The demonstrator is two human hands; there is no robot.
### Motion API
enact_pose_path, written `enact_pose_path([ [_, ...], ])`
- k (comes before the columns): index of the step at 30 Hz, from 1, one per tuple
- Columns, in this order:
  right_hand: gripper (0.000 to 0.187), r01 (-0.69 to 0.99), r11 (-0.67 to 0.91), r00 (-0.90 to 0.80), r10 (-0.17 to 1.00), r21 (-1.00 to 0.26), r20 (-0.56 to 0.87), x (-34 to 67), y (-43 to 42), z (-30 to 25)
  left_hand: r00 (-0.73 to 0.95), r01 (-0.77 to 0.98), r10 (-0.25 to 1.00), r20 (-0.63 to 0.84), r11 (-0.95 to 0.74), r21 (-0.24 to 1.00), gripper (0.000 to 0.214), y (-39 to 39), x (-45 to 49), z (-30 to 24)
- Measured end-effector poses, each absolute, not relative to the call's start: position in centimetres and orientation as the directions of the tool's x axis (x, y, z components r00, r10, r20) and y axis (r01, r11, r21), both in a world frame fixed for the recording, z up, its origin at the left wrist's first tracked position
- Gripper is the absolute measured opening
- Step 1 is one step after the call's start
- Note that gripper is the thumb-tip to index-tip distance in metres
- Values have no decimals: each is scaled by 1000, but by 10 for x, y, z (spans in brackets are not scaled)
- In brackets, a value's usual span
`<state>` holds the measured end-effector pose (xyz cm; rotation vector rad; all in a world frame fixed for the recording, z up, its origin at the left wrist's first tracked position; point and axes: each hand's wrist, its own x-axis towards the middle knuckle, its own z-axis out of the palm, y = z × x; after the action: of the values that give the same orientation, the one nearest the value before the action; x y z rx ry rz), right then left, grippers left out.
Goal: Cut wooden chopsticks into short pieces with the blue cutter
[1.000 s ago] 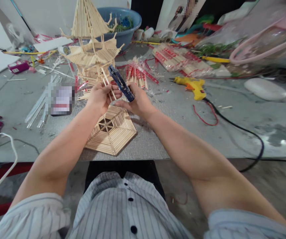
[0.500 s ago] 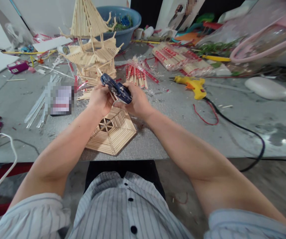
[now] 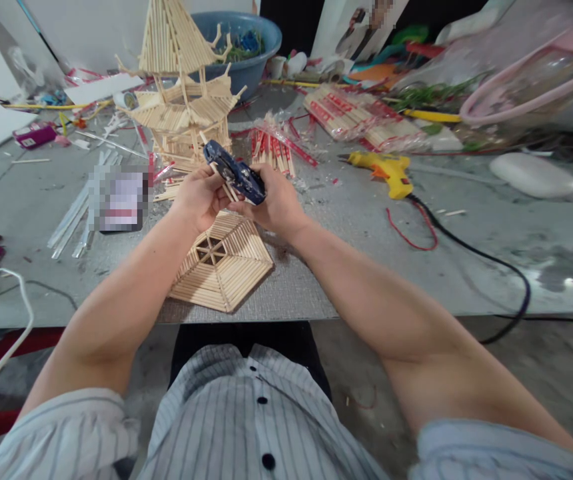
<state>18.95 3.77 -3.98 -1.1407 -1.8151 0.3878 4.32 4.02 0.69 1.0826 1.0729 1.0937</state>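
My left hand point(image 3: 200, 200) is closed on thin wooden sticks point(image 3: 229, 189), pinching them beside a dark blue hand tool. The dark blue hand tool point(image 3: 236, 175), which looks like a cutter, is in my right hand point(image 3: 275, 199), its fingers wrapped round the handle. The tool's jaws and some of my fingertips are hidden. Below both hands, a hexagonal panel of wooden sticks point(image 3: 229, 277) lies flat near the table's front edge, with a small six-spoked opening. Behind them stands a tiered pavilion model of the same sticks point(image 3: 186, 107).
A yellow glue gun point(image 3: 384, 172) with a black cable lies at right. Clear glue sticks point(image 3: 76, 207) and a phone point(image 3: 125, 200) are at left. Red-wrapped chopsticks point(image 3: 274, 150), packed bundles point(image 3: 339, 110) and a blue basin point(image 3: 261, 53) sit farther back.
Both hands stay over the panel, the left shifting slightly left and down. The tool has tilted a little, and more of the sticks shows beside it.
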Motion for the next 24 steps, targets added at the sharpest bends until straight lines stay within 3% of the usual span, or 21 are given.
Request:
enact_pose_path([
  [5, 62, 484, 488, -150, 864, -727, 480, 192, 35, -33, 178, -160, 976, -126, 155, 975, 12, 38, 39, 14],
  [12, 42, 13, 424, -281, 871, -906, 404, 193, 31, -27, 303, -134, 949, -83, 129, 983, 18, 32, 34, 26],
  [18, 32, -169, 270, -135, 946, -948, 293, 190, 30, -22, 450, 65, 865, -221, 215, 974, 15, 24, 36, 28],
  [24, 38, -216, 240, -45, 966, -947, 255, 190, 32, -23, 575, 195, 758, -309, 240, 951, 12, 18, 38, 28],
])
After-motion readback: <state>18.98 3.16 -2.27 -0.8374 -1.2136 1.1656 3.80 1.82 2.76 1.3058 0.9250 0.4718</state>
